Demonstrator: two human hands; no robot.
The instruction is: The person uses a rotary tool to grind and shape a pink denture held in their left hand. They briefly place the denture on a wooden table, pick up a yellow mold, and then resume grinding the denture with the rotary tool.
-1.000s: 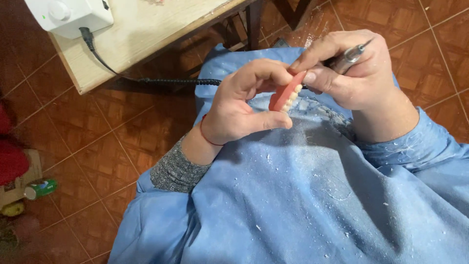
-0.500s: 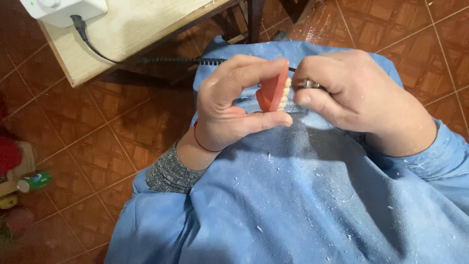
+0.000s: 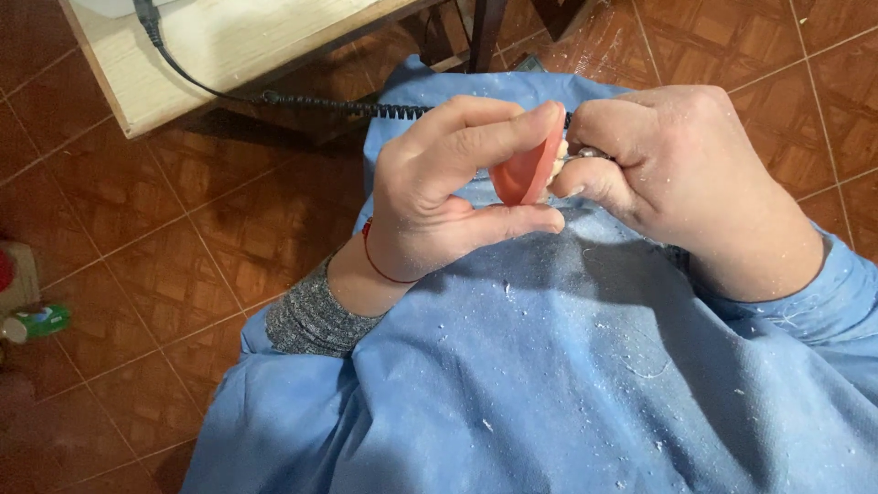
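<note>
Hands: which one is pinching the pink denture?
The left hand, with a red string at its wrist, pinches the pink denture plate; the right hand grips a slim metal tool instead.

Floor (image 3: 165,229): reddish-brown square tiles, pale grout lines.
Tabletop (image 3: 238,46): pale wood, upper left, dark legs beneath.
Light: even, soft.

Lighting even and moderately bright, from above. Soft shadow falls on the blue gown (image 3: 585,366) beneath the hands. Focus sharp centrally; floor tiles (image 3: 137,274) darker leftward. No glare.
</note>
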